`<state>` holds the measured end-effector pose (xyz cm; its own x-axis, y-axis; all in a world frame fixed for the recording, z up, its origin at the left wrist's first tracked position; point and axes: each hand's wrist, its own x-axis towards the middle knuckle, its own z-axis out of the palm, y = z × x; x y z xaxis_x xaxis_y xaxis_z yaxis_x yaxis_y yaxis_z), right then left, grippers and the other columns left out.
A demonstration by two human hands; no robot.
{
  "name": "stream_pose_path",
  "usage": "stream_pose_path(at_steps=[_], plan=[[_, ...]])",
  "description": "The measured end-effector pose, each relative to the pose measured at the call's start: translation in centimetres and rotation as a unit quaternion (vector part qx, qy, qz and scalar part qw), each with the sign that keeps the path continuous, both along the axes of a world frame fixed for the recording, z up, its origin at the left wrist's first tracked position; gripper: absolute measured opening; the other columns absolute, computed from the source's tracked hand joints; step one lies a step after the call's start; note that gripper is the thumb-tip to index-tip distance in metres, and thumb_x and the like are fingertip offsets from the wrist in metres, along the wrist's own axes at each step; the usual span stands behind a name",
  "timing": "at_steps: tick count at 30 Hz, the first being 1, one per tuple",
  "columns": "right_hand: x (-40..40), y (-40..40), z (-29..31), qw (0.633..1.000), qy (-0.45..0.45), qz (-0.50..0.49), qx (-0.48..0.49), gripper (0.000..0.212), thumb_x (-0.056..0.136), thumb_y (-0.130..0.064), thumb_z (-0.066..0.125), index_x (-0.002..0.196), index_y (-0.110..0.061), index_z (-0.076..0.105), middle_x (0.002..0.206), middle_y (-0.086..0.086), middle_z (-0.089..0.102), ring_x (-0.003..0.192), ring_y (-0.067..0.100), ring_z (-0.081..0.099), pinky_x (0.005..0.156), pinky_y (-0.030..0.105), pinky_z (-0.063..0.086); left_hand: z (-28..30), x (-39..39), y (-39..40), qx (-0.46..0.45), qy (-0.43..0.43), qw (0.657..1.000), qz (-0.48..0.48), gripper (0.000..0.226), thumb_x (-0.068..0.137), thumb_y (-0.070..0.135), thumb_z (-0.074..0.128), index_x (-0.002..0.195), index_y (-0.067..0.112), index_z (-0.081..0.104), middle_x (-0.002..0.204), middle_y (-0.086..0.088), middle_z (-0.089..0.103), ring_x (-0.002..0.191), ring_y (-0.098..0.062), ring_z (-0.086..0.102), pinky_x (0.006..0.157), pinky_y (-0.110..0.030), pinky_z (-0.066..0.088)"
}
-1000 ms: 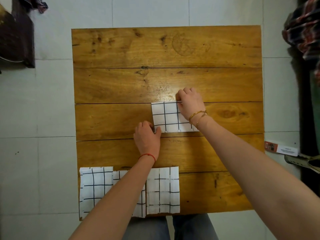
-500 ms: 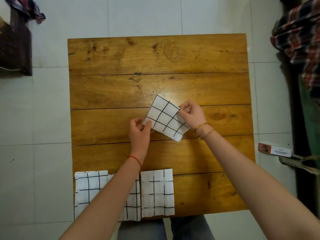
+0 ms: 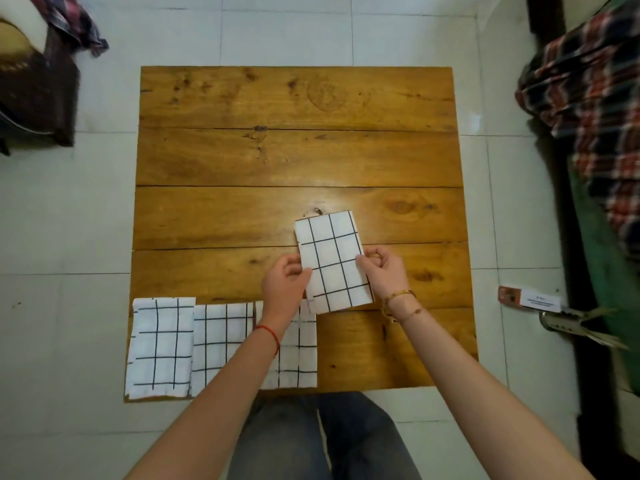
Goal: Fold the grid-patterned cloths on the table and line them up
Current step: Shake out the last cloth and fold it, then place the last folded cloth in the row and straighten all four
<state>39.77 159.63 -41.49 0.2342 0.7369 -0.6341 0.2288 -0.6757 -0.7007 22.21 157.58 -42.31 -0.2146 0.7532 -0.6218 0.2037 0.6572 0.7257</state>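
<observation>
A folded white cloth with a black grid (image 3: 331, 261) is held upright-long over the wooden table (image 3: 294, 157), a little right of centre. My left hand (image 3: 284, 285) pinches its left edge and my right hand (image 3: 383, 271) pinches its right edge. Three folded grid cloths lie in a row along the table's near edge: the left one (image 3: 161, 344), the middle one (image 3: 220, 341), and the right one (image 3: 300, 351), which my left forearm partly hides. The held cloth's lower left corner overlaps the top of the right one.
Bare wood lies right of the row at the near edge (image 3: 394, 351). A plaid garment (image 3: 595, 98) hangs at the right. A dark bag (image 3: 34, 91) sits on the tiled floor at the left. A small label card (image 3: 530, 301) lies on the floor right of the table.
The cloth was lifted off the table's middle, turned from landscape through a tilt to portrait, and brought nearer, close to the right end of the row. Both hands moved with it.
</observation>
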Motion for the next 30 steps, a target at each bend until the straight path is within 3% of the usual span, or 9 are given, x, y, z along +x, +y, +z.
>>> stream_pose_path(at_steps=[3,8,13,18,22,27,30], plan=[[0.8,-3.0,0.0,0.998,-0.035,0.051,0.011,0.011,0.089,-0.018,0.061,0.079,-0.017,0.057,0.054,-0.010,0.045,0.050,0.004,0.041,0.054,0.016,0.040,0.4,0.5,-3.7,0.001,0.017,1.000,-0.007,0.034,0.089,0.017,0.065,0.122,0.013,0.057,0.103,-0.002,0.066,0.093,-0.012,0.063,0.070,-0.014,0.051],[1.7,-7.4,-0.5,0.992,-0.078,0.102,0.006,0.008,0.089,-0.019,0.062,0.083,-0.015,0.058,0.062,-0.005,0.049,0.058,0.007,0.045,0.055,0.014,0.039,0.7,1.1,-8.2,-0.001,0.031,0.999,-0.009,0.040,0.089,0.016,0.066,0.128,0.012,0.056,0.115,-0.006,0.066,0.102,-0.017,0.064,0.091,-0.035,0.055],[2.3,-10.9,-1.0,0.979,-0.155,0.132,-0.007,0.014,0.088,-0.017,0.061,0.080,-0.005,0.061,0.065,0.002,0.050,0.061,0.011,0.045,0.056,0.017,0.037,0.5,2.0,-11.1,0.003,0.035,0.998,-0.044,0.043,0.091,0.013,0.063,0.132,0.016,0.054,0.118,0.001,0.064,0.098,-0.007,0.061,0.078,-0.009,0.049],[2.4,-13.3,-2.2,0.970,-0.186,0.151,-0.032,0.017,0.090,-0.018,0.059,0.075,-0.013,0.052,0.061,-0.004,0.046,0.058,0.008,0.042,0.052,0.016,0.032,-0.6,2.4,-13.4,-0.018,0.026,0.996,-0.086,0.051,0.092,0.014,0.062,0.140,0.020,0.047,0.130,0.001,0.058,0.109,-0.013,0.060,0.095,-0.033,0.053],[2.1,-14.7,-3.0,0.964,-0.201,0.168,-0.045,0.014,0.091,-0.020,0.058,0.080,-0.014,0.052,0.062,-0.006,0.046,0.060,0.008,0.043,0.051,0.017,0.033,-0.9,1.9,-14.7,-0.023,0.016,0.993,-0.117,0.058,0.093,0.014,0.060,0.146,0.021,0.038,0.137,0.000,0.051,0.115,-0.013,0.053,0.096,-0.024,0.046],[1.8,-15.2,-4.0,0.962,-0.214,0.165,-0.048,0.011,0.091,-0.021,0.057,0.083,-0.015,0.052,0.064,-0.006,0.048,0.067,0.014,0.049,0.062,0.023,0.039,-1.3,1.6,-15.7,-0.039,-0.021,0.987,-0.156,0.066,0.094,0.017,0.059,0.151,0.025,0.026,0.150,-0.002,0.038,0.134,-0.018,0.041,0.109,-0.035,0.040],[1.9,-15.1,-4.4,0.961,-0.218,0.165,-0.045,0.009,0.092,-0.021,0.056,0.086,-0.015,0.054,0.070,-0.003,0.053,0.070,0.015,0.052,0.066,0.026,0.044,-1.9,1.6,-15.8,-0.031,-0.016,0.986,-0.162,0.067,0.094,0.017,0.059,0.151,0.027,0.024,0.152,0.000,0.035,0.135,-0.017,0.039,0.107,-0.033,0.040]])
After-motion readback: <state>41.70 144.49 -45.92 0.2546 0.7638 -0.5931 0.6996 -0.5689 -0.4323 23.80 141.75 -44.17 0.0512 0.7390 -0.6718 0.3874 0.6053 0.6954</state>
